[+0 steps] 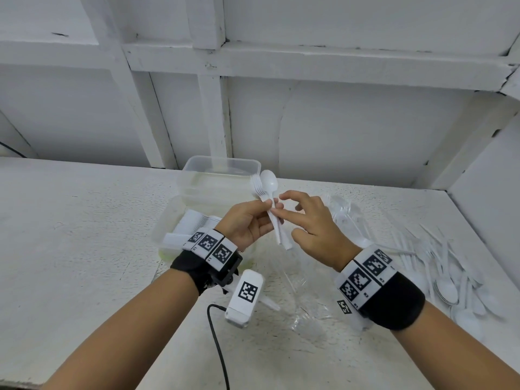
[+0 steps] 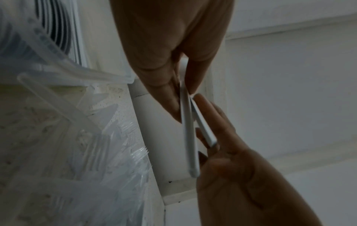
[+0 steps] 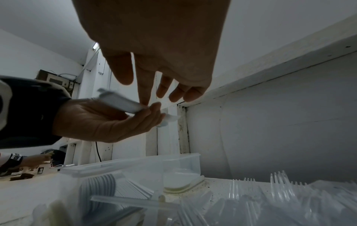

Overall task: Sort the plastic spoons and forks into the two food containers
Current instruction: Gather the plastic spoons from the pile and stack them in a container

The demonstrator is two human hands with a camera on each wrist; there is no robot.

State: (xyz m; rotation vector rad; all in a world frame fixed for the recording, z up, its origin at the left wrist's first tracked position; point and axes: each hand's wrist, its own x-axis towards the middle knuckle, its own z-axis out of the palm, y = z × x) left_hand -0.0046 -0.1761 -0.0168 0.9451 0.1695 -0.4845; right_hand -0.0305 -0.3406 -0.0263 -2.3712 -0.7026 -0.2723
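1. Held up over the table (image 1: 84, 249): a small bundle of white cutlery, a spoon (image 1: 268, 181) with forks (image 1: 257, 187) nested behind it, handles pointing down.
2. Left hand (image 1: 247, 223) pinching the bundle mid-handle, thumb against fingertips.
3. Right hand (image 1: 309, 226) just beside it, fingers loosely spread, index finger (image 3: 144, 91) touching the handles; gripping nothing that can be seen.
4. From the left wrist view, two handles splaying apart below the pinch, so probably peeling spoon from forks.
5. Nearer container (image 1: 168, 220) under the left wrist, already stacked with white cutlery, likely spoons; farther container (image 1: 222, 167) behind it, contents hard to make out.
6. Unsorted pile (image 1: 450, 271) lying well off to the right, beyond the right wrist, on clear plastic wrapping (image 1: 304, 305).
7. Handling, judged: feather-light, thin, smooth plastic; slippery when nested, springy, prone to snapping at the neck if bent.
8. Best hold: flat of the handle, near the middle, between thumb and finger; not the tines, not the bowl.
9. Risk: loosening the pinch while separating and dropping the lot.
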